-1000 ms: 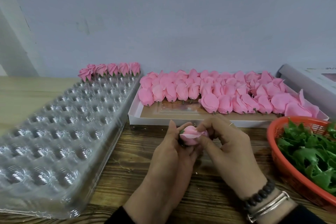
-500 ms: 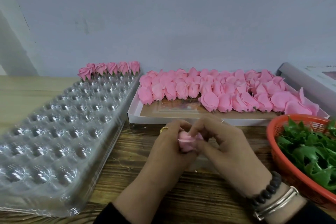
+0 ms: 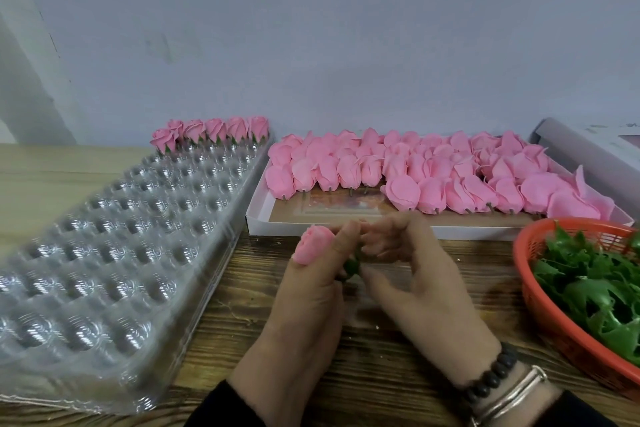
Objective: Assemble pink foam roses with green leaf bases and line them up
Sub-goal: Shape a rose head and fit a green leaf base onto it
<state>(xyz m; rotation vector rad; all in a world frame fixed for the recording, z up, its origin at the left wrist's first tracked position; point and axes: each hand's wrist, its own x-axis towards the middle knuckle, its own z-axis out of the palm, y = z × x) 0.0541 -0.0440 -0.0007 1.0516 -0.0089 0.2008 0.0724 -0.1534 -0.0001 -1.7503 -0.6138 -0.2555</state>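
My left hand (image 3: pixel 308 302) grips a pink foam rose (image 3: pixel 311 243) whose head points up and to the left. A green leaf base (image 3: pixel 352 265) shows at its lower end, between my two hands. My right hand (image 3: pixel 412 274) is beside it, fingertips curled at the rose's base end; what they pinch is hidden. Several finished roses (image 3: pixel 211 131) with green bases stand in a row along the far edge of the clear plastic cavity tray (image 3: pixel 114 236). Many bare pink rose heads (image 3: pixel 433 173) lie in a white box (image 3: pixel 256 218).
An orange basket (image 3: pixel 540 291) of green leaf bases (image 3: pixel 595 284) sits at the right. A white box lid (image 3: pixel 585 152) lies behind it. The wooden table (image 3: pixel 381 364) shows under my hands. A grey wall stands close behind everything.
The rose has turned in my left hand and now sticks out to the left, with the green base showing. My hands have moved slightly apart.
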